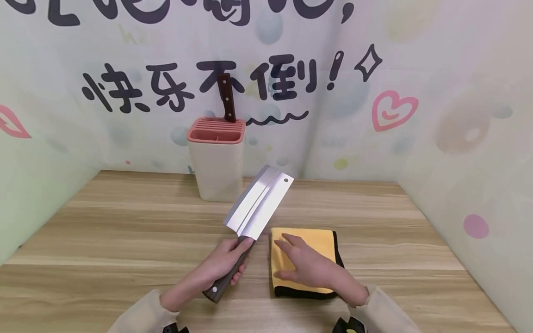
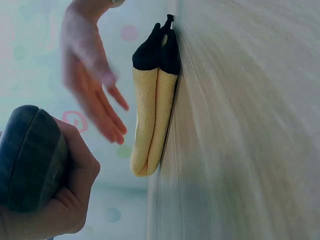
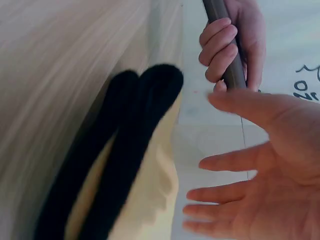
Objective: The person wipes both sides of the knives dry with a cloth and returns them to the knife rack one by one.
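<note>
My left hand point(image 1: 226, 260) grips the dark handle point(image 1: 225, 283) of a cleaver, its fingers wrapped round it. The broad steel blade of the cleaver point(image 1: 260, 201) points away from me, up and to the right. In the right wrist view the left fingers point(image 3: 220, 47) curl about the handle. My right hand point(image 1: 310, 263) hovers over a folded yellow cloth point(image 1: 308, 236) with black edging, its fingers spread and holding nothing. The left wrist view shows a gap between the right hand point(image 2: 92, 80) and the cloth point(image 2: 147, 115), which lies folded on the table.
A white knife block point(image 1: 218, 171) with a pink slotted top stands at the back, left of centre. One knife with a dark riveted handle point(image 1: 226, 98) sticks up from it. The wood-grain table point(image 1: 125, 231) meets printed walls at the back and both sides.
</note>
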Demonstrator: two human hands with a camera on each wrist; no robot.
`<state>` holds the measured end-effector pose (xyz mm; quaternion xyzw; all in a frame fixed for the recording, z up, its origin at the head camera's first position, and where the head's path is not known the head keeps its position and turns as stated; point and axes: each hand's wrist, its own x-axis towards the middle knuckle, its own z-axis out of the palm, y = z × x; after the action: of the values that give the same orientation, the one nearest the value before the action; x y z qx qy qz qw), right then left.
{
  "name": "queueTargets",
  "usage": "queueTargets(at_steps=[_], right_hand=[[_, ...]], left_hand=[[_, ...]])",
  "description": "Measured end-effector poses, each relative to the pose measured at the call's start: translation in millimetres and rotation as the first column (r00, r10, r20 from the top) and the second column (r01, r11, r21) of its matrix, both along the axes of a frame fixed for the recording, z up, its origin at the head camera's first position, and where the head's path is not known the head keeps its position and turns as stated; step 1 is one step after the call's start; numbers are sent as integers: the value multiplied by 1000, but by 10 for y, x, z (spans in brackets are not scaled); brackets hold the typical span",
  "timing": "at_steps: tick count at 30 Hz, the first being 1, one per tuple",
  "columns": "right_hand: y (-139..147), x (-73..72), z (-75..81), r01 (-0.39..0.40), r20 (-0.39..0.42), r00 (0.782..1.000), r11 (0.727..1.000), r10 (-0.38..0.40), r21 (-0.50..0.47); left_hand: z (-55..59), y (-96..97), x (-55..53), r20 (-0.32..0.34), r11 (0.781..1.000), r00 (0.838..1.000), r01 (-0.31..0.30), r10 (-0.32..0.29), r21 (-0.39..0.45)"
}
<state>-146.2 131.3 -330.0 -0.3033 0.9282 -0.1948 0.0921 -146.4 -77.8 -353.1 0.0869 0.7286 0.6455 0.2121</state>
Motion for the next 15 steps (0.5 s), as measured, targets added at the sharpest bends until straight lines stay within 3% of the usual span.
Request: queueTargets(at_steps=[4,8,11,15], right_hand=[[77,93,40,19,102,994,983,-38,181],[123,171,17,20,164,984,955,-72,296],[139,196,-49,10,155,985,935,-70,356],[147,183,-158,31,80,995,927,-65,374]], left_hand=[[-4,-13,-4,-2,1000,1000,1,-1,-9],[0,-20,-3,0,1000,1000,4,-3,-12],[5,-21,-2,-1,1000,1000,0,0,-11],[15,-20,3,-1,1000,1000,-11,11,-10]])
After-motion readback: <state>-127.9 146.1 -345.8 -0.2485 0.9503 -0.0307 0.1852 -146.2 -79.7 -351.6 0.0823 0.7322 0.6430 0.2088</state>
